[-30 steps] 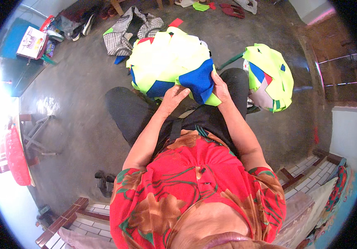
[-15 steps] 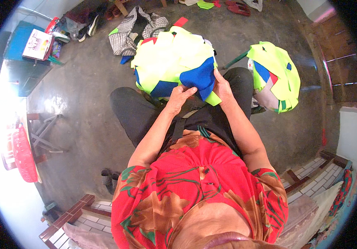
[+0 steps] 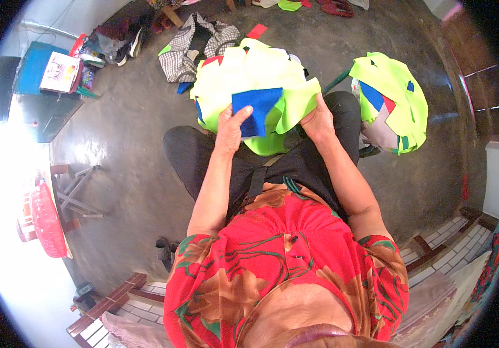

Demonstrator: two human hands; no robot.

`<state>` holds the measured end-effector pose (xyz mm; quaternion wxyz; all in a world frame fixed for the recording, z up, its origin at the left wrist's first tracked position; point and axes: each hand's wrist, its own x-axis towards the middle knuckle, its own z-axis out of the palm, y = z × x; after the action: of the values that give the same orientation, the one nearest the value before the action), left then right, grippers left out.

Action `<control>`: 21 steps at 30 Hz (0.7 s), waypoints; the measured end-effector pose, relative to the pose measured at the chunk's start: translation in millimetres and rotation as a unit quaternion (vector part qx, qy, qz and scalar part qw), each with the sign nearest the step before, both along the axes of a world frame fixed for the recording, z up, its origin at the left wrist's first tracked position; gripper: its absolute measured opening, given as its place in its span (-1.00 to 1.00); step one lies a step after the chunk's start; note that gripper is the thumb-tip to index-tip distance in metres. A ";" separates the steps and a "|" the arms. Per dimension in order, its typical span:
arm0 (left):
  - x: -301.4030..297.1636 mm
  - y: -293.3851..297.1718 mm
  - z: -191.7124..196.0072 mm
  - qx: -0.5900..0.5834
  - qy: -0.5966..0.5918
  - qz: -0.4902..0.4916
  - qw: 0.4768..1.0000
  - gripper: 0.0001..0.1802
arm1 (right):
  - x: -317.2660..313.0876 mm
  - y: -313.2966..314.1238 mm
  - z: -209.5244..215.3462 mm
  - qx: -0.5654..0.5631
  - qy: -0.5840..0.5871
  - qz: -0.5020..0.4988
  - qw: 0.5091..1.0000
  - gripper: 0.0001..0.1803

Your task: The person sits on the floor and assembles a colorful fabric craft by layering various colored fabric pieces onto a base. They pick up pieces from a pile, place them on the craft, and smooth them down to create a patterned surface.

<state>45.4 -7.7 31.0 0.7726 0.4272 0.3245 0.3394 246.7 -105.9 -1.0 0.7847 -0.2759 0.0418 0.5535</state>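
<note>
Blue piece (image 3: pixel 257 110) (square-ish) sits pinched in our left hand (image 3: pixel 230 123); our right hand (image 3: pixel 318 120) seemingly grips yellow cloth (image 3: pixel 296 101).

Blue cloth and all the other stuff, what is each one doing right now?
Blue cloth: held flat by the left hand.
Yellow-green cloth: pinched by the right hand.
Cloth pile: heaped on the lap.
Bag of cloth: stuffed full, on the floor.
Checked garment: crumpled on the floor.
</note>
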 end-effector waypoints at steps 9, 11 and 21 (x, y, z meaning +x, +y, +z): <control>8.5 35.9 55.0 0.055 -0.093 -0.002 0.994 -0.56 | 5.4 0.3 -6.7 0.011 -0.017 -0.011 1.000 -0.54; 6.5 34.9 47.2 0.031 -0.079 -0.013 0.996 -0.55 | 2.9 1.0 -3.2 -0.004 -0.009 -0.034 0.999 -0.55; -30.8 41.2 -85.8 -0.039 0.182 -0.020 0.982 -0.67 | 0.8 2.9 -9.2 -0.036 -0.079 -0.055 0.995 -0.55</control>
<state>14.6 33.5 -54.7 0.7234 0.4579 0.4638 0.2280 247.5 -103.0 -10.1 0.8041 -0.3442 0.0144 0.4845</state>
